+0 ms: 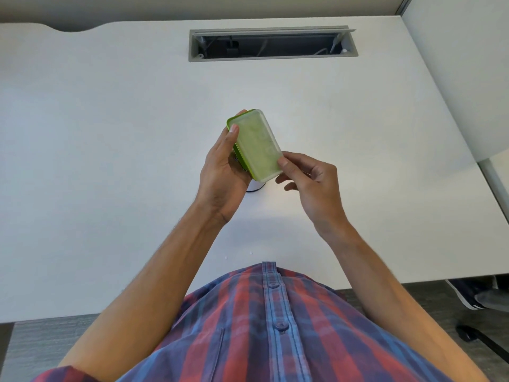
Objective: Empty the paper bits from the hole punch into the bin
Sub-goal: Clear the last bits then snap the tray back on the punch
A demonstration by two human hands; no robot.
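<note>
A green hole punch (254,144) is held upside down above the white desk (110,133), its translucent bottom cover facing me. My left hand (223,172) grips it along the left side, thumb on the cover's upper left corner. My right hand (308,183) pinches the cover's lower right corner between thumb and forefinger. Directly below the punch a small white round container (256,186) with a dark rim stands on the desk, mostly hidden by the punch and my left hand. Whether paper bits lie inside the cover is unclear.
A grey cable slot (272,44) with its flap up is set into the far desk. Two tiny white bits (225,257) lie near the front edge. A partition (462,78) borders the right side. A shoe (468,296) and chair base show on the floor at right.
</note>
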